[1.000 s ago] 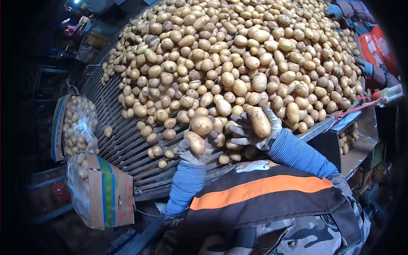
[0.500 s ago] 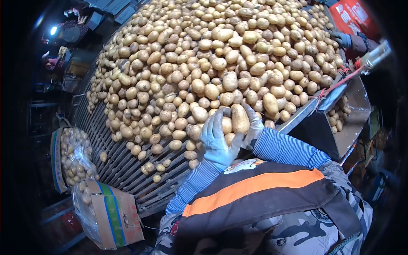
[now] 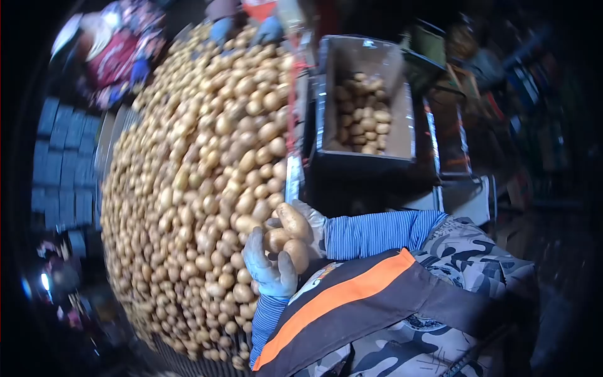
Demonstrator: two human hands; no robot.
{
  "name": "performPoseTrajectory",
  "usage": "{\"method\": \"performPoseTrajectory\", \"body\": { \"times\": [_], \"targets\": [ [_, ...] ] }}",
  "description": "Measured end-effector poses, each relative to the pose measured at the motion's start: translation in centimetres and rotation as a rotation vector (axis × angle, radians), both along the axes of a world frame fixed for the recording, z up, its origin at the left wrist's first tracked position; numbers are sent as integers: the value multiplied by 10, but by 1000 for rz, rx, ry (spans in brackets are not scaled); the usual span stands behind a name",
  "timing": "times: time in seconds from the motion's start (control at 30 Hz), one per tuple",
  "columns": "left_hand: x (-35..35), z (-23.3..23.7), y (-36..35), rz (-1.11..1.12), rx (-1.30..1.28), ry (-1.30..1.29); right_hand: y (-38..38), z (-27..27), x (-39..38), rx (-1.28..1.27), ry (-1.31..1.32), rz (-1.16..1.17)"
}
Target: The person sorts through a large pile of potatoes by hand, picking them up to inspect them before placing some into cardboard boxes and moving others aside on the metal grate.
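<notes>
Several potatoes (image 3: 294, 224) are cradled between my two gloved hands, just above the near right edge of a big potato pile (image 3: 207, 182). My left hand (image 3: 269, 267) presses against them from the left, fingers pointing up and thumb curled in. From the right, my right hand (image 3: 316, 231) wraps around the same potatoes, its fingers partly hidden behind them. Both sleeves are blue striped.
A box (image 3: 402, 141) partly filled with potatoes stands beyond a metal rail (image 3: 293, 179). Another person's gloved hands (image 3: 267, 30) reach the pile's far end. A person in patterned clothes (image 3: 119, 56) is at upper left. Stacked boxes (image 3: 63, 169) stand left.
My view has swung to the right, bringing the box of potatoes towards the middle. My hands have gathered potatoes and now hold them near the rail.
</notes>
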State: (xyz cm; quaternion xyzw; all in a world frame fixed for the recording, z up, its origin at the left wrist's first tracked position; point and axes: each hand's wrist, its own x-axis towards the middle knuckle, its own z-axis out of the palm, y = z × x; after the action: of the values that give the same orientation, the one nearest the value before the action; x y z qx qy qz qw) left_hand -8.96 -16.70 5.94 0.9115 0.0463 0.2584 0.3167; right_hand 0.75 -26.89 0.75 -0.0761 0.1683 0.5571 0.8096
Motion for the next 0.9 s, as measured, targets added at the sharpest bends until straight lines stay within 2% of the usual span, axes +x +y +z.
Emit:
{"method": "performPoseTrajectory", "body": {
  "times": [0.03, 0.07, 0.17, 0.2, 0.27, 0.33, 0.4, 0.47, 0.5, 0.53, 0.57, 0.67, 0.73, 0.77, 0.83, 0.9],
  "targets": [
    [12, 2, -9, -74, -73, 27, -22, 18, 12, -134, -121, -68],
    [22, 1, -20, -112, -124, 69, -45, 8, 18, 131, 48, -107],
    [55, -7, -50, -267, -199, 157, -117, -10, 31, -104, 31, -192],
    [65, -12, -58, -316, -199, 162, -140, -17, 32, -173, 6, -287],
    [83, -14, -75, -383, -140, 186, -190, -10, 40, -132, 40, -431],
    [99, -14, -93, -457, -136, 201, -245, 3, 58, 91, 57, -555],
    [114, -15, -108, -534, -103, 215, -297, 10, 76, 34, 45, -721],
    [124, -21, -120, -580, -93, 227, -347, 19, 102, -278, -97, -861],
    [128, -25, -125, -601, -88, 232, -379, 12, 120, -218, -279, -850],
    [133, -28, -131, -622, -106, 243, -396, 19, 133, -226, -289, -897],
    [137, -29, -138, -631, -110, 260, -412, 21, 152, -465, -235, -909],
    [144, -35, -152, -664, -138, 311, -482, -68, 204, -911, -697, -693],
    [146, -38, -156, -666, -159, 342, -499, -43, 194, -1169, -434, -494],
    [146, -41, -157, -658, -169, 352, -506, -36, 188, -1152, -437, -510],
    [141, -49, -155, -606, -275, 409, -530, -41, 164, -920, -573, -620],
    [138, -55, -154, -559, -342, 443, -538, -34, 147, -979, -448, -698]
  ]
}}
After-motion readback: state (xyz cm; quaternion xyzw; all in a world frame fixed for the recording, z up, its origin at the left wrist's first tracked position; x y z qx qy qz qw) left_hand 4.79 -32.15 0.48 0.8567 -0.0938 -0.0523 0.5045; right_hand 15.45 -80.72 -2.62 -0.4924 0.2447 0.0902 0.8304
